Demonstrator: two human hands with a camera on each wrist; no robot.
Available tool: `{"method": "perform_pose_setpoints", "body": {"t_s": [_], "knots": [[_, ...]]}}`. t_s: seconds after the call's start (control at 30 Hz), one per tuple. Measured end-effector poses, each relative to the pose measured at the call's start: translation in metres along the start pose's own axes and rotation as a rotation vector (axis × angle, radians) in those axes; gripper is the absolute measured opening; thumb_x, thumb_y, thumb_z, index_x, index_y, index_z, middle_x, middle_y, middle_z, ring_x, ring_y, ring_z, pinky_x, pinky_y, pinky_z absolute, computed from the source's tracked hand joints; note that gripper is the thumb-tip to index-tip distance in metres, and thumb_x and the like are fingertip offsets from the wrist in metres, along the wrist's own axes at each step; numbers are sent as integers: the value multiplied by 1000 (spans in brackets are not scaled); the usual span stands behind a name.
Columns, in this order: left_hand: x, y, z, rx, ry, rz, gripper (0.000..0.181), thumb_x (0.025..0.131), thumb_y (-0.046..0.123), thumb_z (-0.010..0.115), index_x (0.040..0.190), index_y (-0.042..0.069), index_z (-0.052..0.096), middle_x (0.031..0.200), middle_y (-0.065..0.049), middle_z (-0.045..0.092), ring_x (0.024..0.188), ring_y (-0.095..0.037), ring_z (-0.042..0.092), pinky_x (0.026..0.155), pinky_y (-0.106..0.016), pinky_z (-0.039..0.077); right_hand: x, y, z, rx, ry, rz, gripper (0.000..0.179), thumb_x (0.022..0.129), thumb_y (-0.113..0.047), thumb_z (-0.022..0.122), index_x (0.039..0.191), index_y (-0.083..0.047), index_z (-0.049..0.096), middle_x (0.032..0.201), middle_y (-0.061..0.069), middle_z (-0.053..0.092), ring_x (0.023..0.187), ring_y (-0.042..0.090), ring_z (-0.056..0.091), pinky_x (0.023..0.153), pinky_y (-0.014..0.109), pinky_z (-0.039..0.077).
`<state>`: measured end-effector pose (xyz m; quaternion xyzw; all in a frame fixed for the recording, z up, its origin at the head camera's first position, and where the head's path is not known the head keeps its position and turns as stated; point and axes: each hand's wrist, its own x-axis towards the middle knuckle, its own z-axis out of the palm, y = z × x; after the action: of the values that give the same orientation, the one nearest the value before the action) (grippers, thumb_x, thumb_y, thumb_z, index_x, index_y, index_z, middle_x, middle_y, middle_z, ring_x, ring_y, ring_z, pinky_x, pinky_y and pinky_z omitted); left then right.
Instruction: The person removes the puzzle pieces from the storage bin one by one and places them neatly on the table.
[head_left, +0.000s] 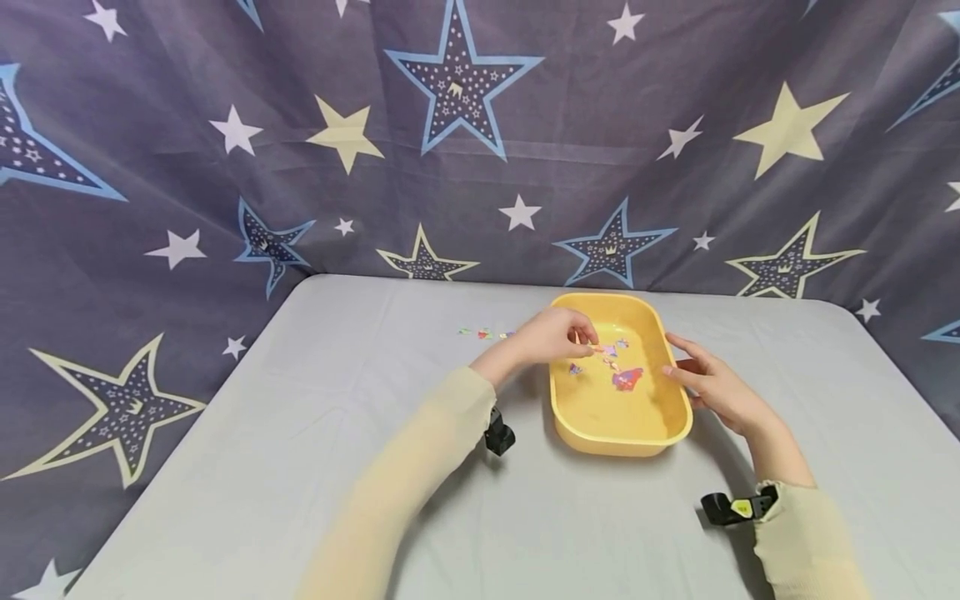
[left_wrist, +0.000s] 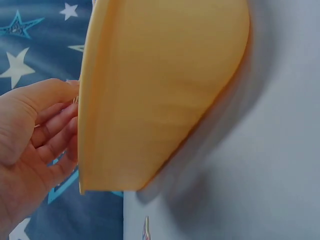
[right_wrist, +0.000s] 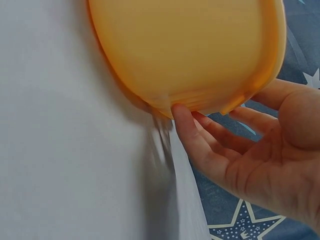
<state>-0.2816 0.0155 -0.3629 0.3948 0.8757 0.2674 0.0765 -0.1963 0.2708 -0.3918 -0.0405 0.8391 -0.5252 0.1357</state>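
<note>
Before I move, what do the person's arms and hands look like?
Left hand and right hand are ungloved; left sleeve and right sleeve are cream. Left wrist camera is black; right wrist camera is black with a yellow-green patch.

Dark star-patterned curtain, pale grey table

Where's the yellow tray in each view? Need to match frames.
Head: yellow tray right of centre, seen from above.
Left wrist: outer wall fills the upper middle, cut off by the top edge.
Right wrist: upper part, slightly right of centre, also cut off at the top.
Shared landmark: star-patterned cloth, across the top in head, down the left side in left wrist, at the right in right wrist.
</note>
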Motion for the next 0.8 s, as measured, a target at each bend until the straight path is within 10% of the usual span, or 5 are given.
{"method": "perform_pose_setpoints", "body": {"t_s": [0.8], "knots": [[-29, -48, -26, -47, 191, -104, 12, 79, 18, 66, 91, 14, 66, 79, 3, 62, 67, -8, 54, 61, -19, 43, 0, 2, -1, 2, -8, 2, 69, 93, -27, 50, 147, -14, 8, 134, 33, 33, 94, 12, 54, 69, 28, 50]]}}
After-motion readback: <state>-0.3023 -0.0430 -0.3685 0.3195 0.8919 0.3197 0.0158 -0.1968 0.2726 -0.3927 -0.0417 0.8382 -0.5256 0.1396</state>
